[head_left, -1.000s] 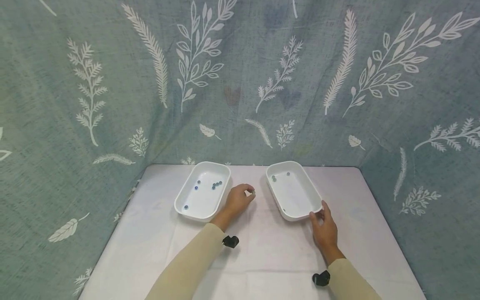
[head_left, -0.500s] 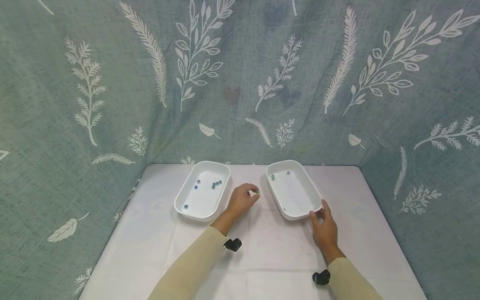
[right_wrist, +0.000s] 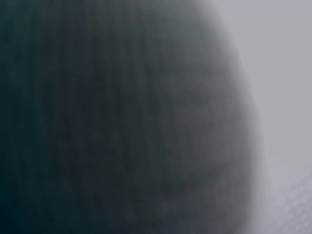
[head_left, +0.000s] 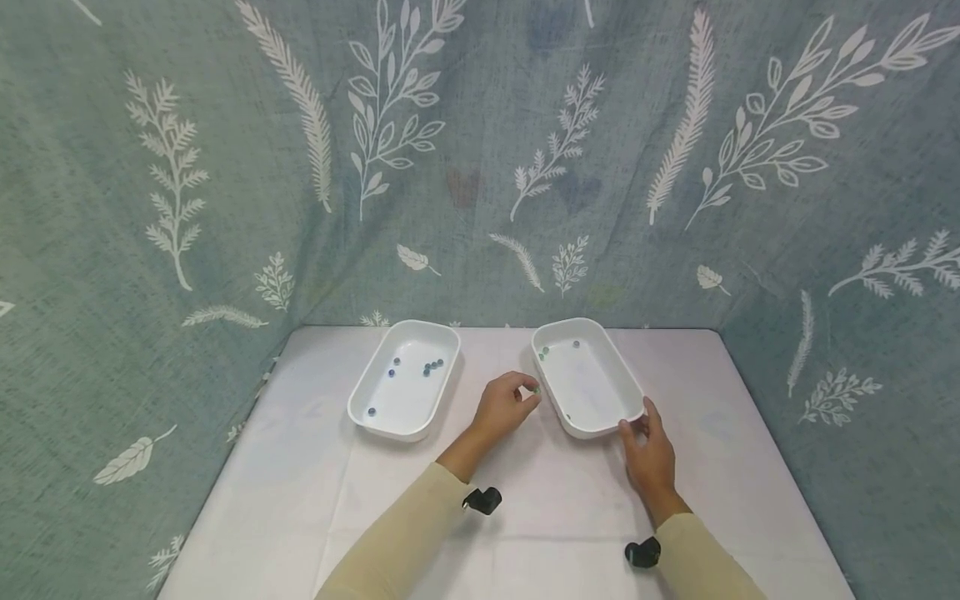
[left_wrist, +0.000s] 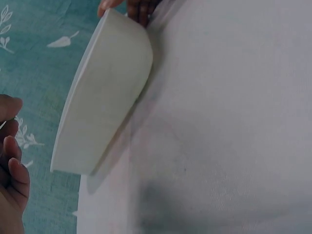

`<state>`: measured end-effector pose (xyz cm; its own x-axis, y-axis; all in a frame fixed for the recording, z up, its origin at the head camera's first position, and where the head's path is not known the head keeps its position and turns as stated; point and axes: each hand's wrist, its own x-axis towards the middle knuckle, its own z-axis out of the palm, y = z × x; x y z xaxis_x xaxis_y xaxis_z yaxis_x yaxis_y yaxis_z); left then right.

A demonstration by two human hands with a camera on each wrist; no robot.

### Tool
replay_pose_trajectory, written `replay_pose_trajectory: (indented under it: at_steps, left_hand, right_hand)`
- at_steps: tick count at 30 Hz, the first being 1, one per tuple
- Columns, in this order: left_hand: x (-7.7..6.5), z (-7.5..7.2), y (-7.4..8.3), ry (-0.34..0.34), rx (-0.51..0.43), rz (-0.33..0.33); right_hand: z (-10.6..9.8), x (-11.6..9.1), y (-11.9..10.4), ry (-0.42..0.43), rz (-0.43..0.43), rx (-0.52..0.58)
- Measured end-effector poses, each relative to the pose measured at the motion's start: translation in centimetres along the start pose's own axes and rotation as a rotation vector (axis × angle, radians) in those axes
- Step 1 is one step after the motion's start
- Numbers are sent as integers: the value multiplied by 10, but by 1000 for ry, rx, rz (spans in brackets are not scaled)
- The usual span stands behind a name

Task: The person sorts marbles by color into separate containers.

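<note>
My left hand (head_left: 504,407) pinches a small green marble (head_left: 536,390) between thumb and fingertips, just left of the right white tray (head_left: 592,434). In the left wrist view the left hand (left_wrist: 10,168) shows at the left edge, beside the tray's outer wall (left_wrist: 105,87). My right hand (head_left: 649,454) grips that tray by its near right corner. Inside it, two green marbles (head_left: 545,350) lie near the far left corner and a greyish marble (head_left: 576,344) near the far wall. A tiny dark spot shows at its near end. The right wrist view is too dark and blurred to read.
Left of my left hand stands another white tray (head_left: 405,436) holding several blue marbles (head_left: 427,372). Both trays sit on a pale cloth-covered table (head_left: 525,517). A grey-green patterned curtain (head_left: 480,167) rises behind the table and along both sides.
My left hand has moved right with the pinched marble, from between the trays to the right tray's left side. The green marbles in that tray have shifted slightly. The right hand keeps its grip.
</note>
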<state>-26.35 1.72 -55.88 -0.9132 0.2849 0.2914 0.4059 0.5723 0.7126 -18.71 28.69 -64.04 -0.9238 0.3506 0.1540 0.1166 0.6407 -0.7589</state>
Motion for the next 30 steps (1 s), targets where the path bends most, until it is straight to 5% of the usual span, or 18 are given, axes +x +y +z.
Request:
replay_pose_trajectory:
  at_steps: [12, 30]
  left_hand:
    - [-1, 14, 6, -103, 7, 17]
    - [-4, 42, 10, -102, -10, 14]
  right_hand:
    - [1, 1, 0, -2, 1, 1]
    - [1, 1, 1, -1, 0, 4]
